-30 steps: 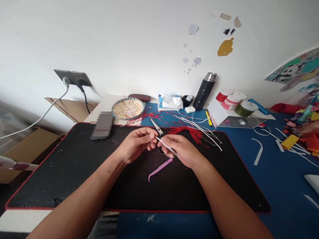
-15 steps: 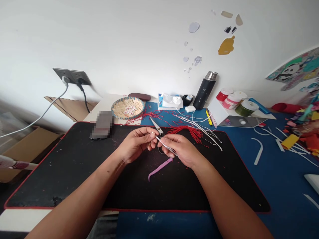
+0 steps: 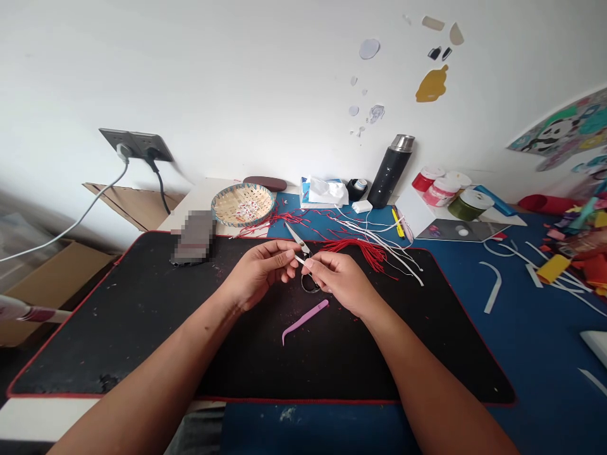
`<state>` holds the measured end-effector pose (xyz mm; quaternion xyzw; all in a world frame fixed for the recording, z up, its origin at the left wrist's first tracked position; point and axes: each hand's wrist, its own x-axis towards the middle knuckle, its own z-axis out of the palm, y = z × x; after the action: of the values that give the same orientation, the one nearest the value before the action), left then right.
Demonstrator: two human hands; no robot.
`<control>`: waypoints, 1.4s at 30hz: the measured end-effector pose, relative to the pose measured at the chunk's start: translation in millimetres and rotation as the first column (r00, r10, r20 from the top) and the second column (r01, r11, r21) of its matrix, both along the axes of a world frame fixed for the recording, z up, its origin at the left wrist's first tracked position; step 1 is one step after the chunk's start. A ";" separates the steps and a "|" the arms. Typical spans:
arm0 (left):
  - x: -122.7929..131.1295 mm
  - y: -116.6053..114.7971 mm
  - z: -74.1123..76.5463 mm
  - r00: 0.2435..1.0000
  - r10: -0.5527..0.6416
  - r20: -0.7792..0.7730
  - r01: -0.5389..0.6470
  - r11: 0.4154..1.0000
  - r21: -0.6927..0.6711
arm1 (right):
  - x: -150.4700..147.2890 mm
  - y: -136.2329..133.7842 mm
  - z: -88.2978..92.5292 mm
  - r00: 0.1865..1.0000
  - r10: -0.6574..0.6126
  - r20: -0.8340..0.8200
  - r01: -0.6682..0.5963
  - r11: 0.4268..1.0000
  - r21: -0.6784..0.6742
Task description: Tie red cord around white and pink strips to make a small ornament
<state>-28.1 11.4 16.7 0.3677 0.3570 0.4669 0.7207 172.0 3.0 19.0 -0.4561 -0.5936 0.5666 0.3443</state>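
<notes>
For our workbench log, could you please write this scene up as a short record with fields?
Left hand: fingertip grip on a white strip
Right hand: grips the same strip, to the right
Surface below: black desk mat, red edging
Nearer than the hands: purple bent-tip tool, lying flat
Beyond the hands: scissors, partly hidden; red cords
Back left: woven basket with small red and white bits
Back right: black thermos, upright

And there, beyond the fingers [image 3: 279, 246], a white wall [image 3: 260, 82] is softly lit, a mustard patch [image 3: 431, 84] stuck high to their right! Up to their left, grey sockets [image 3: 137, 144] are mounted; lower, a cardboard box [image 3: 53, 292] is seen; rightward, blue desktop [image 3: 531, 341] is spread.
</notes>
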 end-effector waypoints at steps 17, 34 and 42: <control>0.2 1.8 -0.3 0.934 0.050 -0.353 0.018 0.982 0.187 | -0.5 -0.4 -1.8 0.945 -0.076 0.319 0.006 0.977 0.215; -21.4 13.0 -1.7 0.959 -0.119 -0.258 0.121 0.993 -0.007 | 0.9 -1.8 3.3 0.944 -0.037 0.329 -0.041 0.973 0.228; -27.9 15.2 1.9 0.886 -0.111 -0.450 0.177 0.979 0.106 | 0.5 -2.5 2.8 0.934 0.001 0.357 -0.077 0.977 0.199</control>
<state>-56.0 26.6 18.6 0.5404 0.4480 0.3411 0.6252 172.5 0.5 21.8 -0.5000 -0.7114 0.4159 0.2663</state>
